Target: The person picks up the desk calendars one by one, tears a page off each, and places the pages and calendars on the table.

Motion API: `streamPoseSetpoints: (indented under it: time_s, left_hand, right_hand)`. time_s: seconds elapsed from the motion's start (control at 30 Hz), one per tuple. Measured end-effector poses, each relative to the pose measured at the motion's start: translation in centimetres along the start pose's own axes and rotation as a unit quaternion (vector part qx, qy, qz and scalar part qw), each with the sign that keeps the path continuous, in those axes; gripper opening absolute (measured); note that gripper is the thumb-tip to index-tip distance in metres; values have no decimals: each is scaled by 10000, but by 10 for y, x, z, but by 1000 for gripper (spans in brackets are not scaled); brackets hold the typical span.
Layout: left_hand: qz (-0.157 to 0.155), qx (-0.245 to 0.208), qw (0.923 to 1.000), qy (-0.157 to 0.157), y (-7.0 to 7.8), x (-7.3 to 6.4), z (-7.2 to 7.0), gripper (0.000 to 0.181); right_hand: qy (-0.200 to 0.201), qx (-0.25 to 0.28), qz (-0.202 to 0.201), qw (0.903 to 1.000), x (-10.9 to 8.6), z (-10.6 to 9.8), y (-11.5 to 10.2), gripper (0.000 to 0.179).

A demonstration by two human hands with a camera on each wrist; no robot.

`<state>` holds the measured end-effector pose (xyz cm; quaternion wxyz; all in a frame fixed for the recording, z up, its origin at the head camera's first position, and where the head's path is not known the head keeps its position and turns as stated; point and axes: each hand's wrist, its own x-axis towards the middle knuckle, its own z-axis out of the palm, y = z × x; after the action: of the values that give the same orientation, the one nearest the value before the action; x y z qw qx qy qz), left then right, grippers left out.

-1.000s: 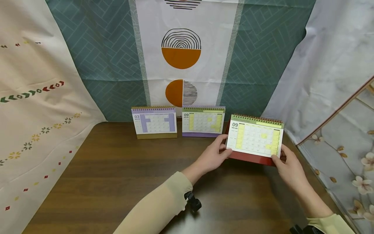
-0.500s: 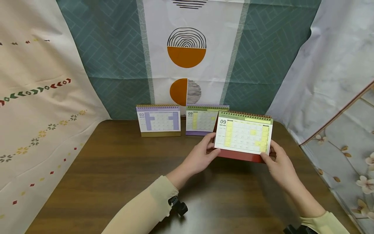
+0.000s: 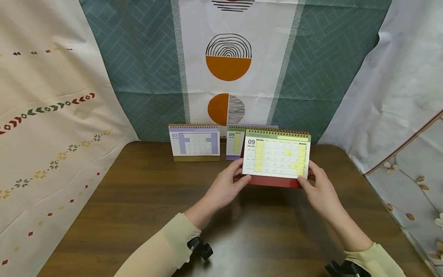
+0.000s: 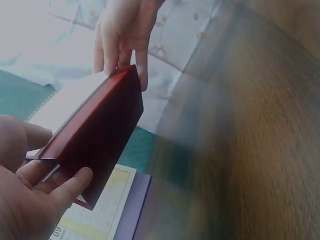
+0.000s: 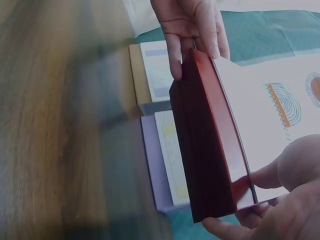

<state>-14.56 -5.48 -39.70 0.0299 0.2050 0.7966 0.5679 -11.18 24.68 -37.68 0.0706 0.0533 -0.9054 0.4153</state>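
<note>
Both hands hold a desk calendar with a red base (image 3: 277,157), its page marked 09 in green and yellow. My left hand (image 3: 225,186) grips its lower left edge, thumb in front and fingers behind. At the lower right edge my right hand (image 3: 320,188) grips the same way. Both wrist views show the dark red underside (image 5: 205,145) of the base raised off the table. Behind it, partly covered, stands a calendar with a purple base (image 3: 234,146), also on page 09. To the left stands a calendar with a gold base (image 3: 195,142), its page marked 03 in purple.
The brown wooden table (image 3: 138,215) reaches back to a green and white curtain (image 3: 149,65). A cream patterned cloth (image 3: 52,115) hangs along the left side, and a pale floral cloth (image 3: 398,184) along the right.
The red-based calendar has moved left with both hands, from beside the purple-based calendar to in front of it, now covering much of it. The head view has turned slightly right-to-left.
</note>
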Motion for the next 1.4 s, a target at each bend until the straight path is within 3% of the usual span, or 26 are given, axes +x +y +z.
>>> streamPoseSetpoints:
  time_s: [0.33, 0.67, 1.4]
  left_hand:
    - [-69, -68, 9993, 349, -7, -10, -21, 57]
    - [-247, -335, 9974, 592, -9, -19, -33, 49]
    - [-249, -475, 9923, 1115, -12, -14, -47, 38]
  right_hand:
    - [-96, 309, -29, 9995, 15, 21, -15, 69]
    - [0, 274, -243, 9993, 24, 40, -19, 73]
    - [202, 361, -547, 9976, 39, 64, -26, 82]
